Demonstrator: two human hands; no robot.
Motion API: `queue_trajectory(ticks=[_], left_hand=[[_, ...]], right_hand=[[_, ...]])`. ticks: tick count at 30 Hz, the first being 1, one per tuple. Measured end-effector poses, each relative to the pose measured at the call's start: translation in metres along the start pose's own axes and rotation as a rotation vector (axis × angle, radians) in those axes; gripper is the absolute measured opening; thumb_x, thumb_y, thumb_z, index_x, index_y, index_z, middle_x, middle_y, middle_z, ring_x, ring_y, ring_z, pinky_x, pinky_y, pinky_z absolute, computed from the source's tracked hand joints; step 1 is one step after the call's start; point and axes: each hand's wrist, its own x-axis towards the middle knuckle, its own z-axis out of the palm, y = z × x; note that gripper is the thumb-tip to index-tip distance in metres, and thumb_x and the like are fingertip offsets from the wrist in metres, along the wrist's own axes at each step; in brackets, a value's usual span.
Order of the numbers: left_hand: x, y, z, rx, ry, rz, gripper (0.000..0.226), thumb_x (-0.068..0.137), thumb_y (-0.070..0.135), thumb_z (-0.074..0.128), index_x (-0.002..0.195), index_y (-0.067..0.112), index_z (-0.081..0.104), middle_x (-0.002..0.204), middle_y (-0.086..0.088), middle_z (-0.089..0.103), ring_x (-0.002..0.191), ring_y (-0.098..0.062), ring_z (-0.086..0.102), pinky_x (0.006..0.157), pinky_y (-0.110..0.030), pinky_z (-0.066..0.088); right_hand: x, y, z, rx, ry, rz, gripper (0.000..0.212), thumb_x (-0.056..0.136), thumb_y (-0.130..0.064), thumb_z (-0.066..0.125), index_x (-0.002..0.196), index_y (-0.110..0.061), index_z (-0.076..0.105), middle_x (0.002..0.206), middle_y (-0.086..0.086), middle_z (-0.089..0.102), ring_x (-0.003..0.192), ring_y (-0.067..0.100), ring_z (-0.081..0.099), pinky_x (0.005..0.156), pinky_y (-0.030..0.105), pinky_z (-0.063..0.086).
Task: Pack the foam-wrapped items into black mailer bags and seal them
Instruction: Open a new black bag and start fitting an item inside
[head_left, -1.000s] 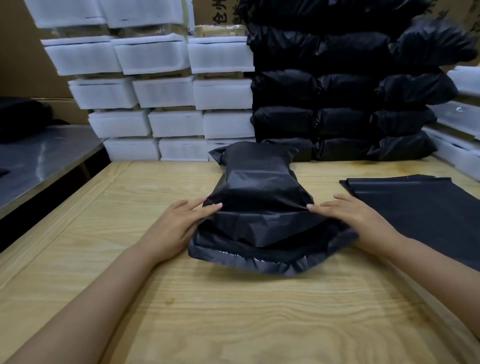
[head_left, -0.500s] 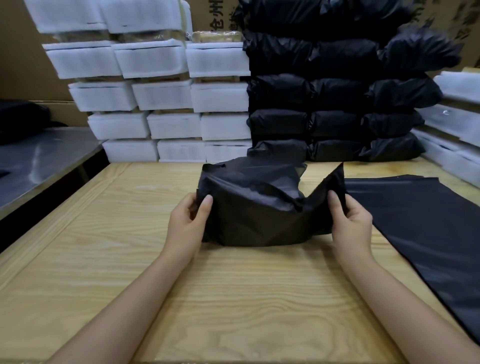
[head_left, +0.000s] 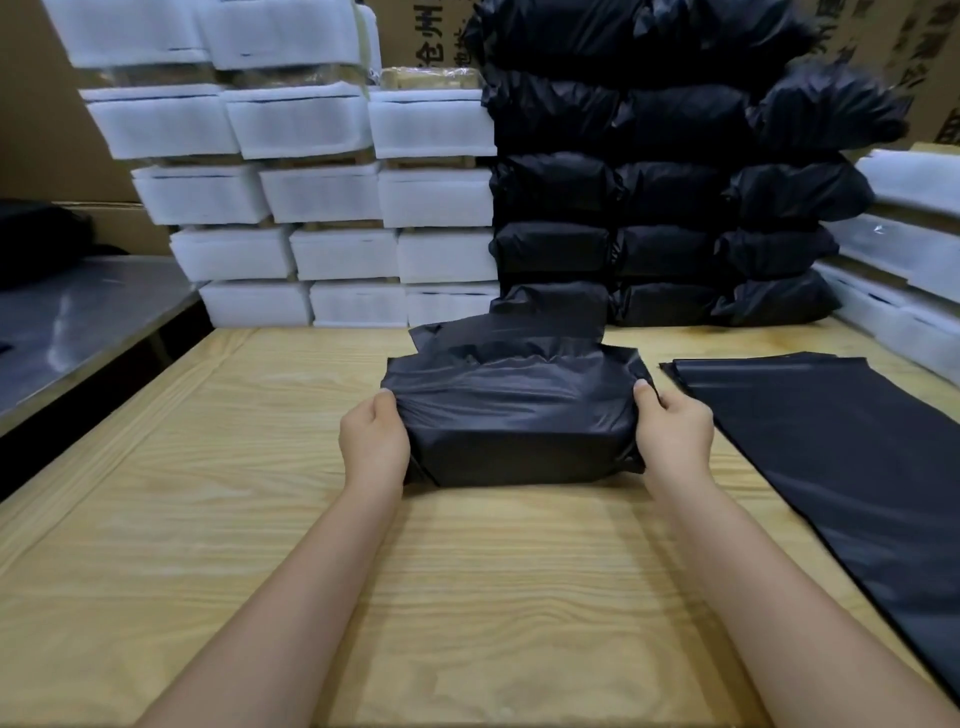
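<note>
You're gripping the black mailer bag (head_left: 514, 410) at both ends. Your left hand (head_left: 374, 447) is clamping the left end with the thumb lying on top. Your right hand (head_left: 675, 441) is mirroring that on the right end, thumb pressing a fold of film near the top corner. The rest of your fingers (head_left: 642, 392) are curling round the ends, and the tips are hiding behind the film, so I can't tell exactly where they're sitting.

The bag is resting on the wooden table (head_left: 467, 597), roughly centre. It's bulging in a blocky shape and the contents aren't showing. Its loose mouth flap is lying rumpled along the far side.

The flat mailer bags (head_left: 841, 457) are lying in a pile just right of your right hand, not touching it. The foam-wrapped items (head_left: 322, 192) are sitting stacked in rows at the table's far left. The packed black bags (head_left: 665, 197) are sitting stacked right beside them, the bottom row just behind the flap. More foam-wrapped pieces (head_left: 909, 249) are lining the right edge. A metal surface (head_left: 78, 322) is running along the left, apart from the table. Cardboard boxes (head_left: 431, 36) are standing behind the stacks.
</note>
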Motion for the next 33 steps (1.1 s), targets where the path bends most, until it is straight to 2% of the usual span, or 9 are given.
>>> queue_trajectory(ticks=[5,11,14,16,19,21,24,30,33], left_hand=[[0.013,-0.004,-0.001,0.011,-0.038,-0.203,0.028,0.088,0.021,0.05,0.064,0.014,0.037,0.063,-0.004,0.035,0.059,-0.018,0.032,0.056,-0.031,0.024],[0.008,0.002,-0.021,0.549,-0.054,0.097,0.024,0.089,0.033,0.06,0.074,0.016,0.055,0.067,0.003,0.055,0.075,-0.025,0.053,0.064,-0.031,0.037],[-0.008,0.014,-0.025,0.49,0.183,0.512,0.013,0.095,0.021,0.049,0.096,0.009,0.053,0.095,-0.006,0.055,0.091,-0.026,0.051,0.076,-0.034,0.039],[-0.026,0.03,-0.014,0.442,0.158,0.837,0.016,0.093,0.007,0.043,0.102,0.002,0.056,0.101,-0.013,0.055,0.095,-0.026,0.05,0.085,-0.03,0.037],[-0.043,0.04,0.02,0.682,-0.158,1.035,0.037,0.091,0.0,0.042,0.126,-0.004,0.053,0.129,-0.02,0.055,0.123,-0.029,0.049,0.107,-0.03,0.031],[-0.041,0.034,0.036,0.941,-0.345,0.934,0.046,0.101,0.014,0.033,0.145,0.003,0.032,0.153,-0.011,0.03,0.143,-0.021,0.023,0.117,-0.036,0.014],[-0.022,0.021,0.036,0.902,-0.487,0.68,0.049,0.101,0.041,0.031,0.148,0.028,0.028,0.16,0.009,0.008,0.147,-0.016,0.001,0.117,-0.041,0.015],[-0.012,0.014,0.027,0.402,-0.551,0.411,0.053,0.084,0.054,0.058,0.132,0.056,0.036,0.151,0.009,0.033,0.136,-0.011,0.035,0.109,-0.032,0.034],[-0.016,0.012,0.026,0.307,-0.51,0.338,0.053,0.079,0.059,0.062,0.126,0.06,0.038,0.127,0.022,0.052,0.117,-0.006,0.052,0.089,-0.018,0.041]], right_hand=[[0.009,0.001,0.005,0.191,-0.061,0.433,0.02,0.085,-0.017,0.061,0.073,-0.003,0.054,0.079,0.009,0.059,0.076,0.025,0.057,0.067,0.035,0.046],[0.002,-0.015,-0.009,0.046,-0.248,0.507,0.017,0.086,-0.021,0.066,0.084,-0.007,0.058,0.083,0.011,0.062,0.072,0.025,0.059,0.065,0.034,0.051],[-0.004,-0.017,-0.019,-0.189,-0.025,0.124,0.025,0.087,-0.028,0.066,0.103,-0.01,0.061,0.105,0.007,0.057,0.093,0.023,0.054,0.075,0.031,0.043],[-0.018,-0.026,-0.017,-0.324,0.228,-0.474,0.031,0.088,-0.021,0.061,0.117,-0.011,0.058,0.121,0.01,0.052,0.112,0.027,0.046,0.093,0.035,0.036],[-0.035,-0.042,0.011,-0.702,-0.065,-1.099,0.03,0.091,-0.019,0.055,0.119,-0.014,0.063,0.129,0.005,0.058,0.126,0.026,0.046,0.11,0.045,0.018],[-0.04,-0.037,0.03,-0.913,-0.359,-0.923,0.037,0.099,-0.034,0.042,0.134,-0.027,0.051,0.148,-0.007,0.04,0.143,0.019,0.022,0.112,0.057,0.004],[-0.029,-0.023,0.035,-0.733,-0.48,-0.581,0.043,0.095,-0.051,0.041,0.138,-0.044,0.041,0.157,-0.017,0.014,0.146,0.024,0.004,0.111,0.064,0.013],[-0.024,-0.008,0.032,-0.269,-0.439,-0.364,0.062,0.079,-0.061,0.061,0.136,-0.052,0.039,0.157,-0.014,0.014,0.141,0.012,0.023,0.106,0.028,0.027],[-0.027,0.0,0.029,-0.085,-0.436,-0.254,0.075,0.074,-0.062,0.065,0.14,-0.049,0.032,0.154,-0.013,0.026,0.14,0.005,0.026,0.109,0.025,0.027]])
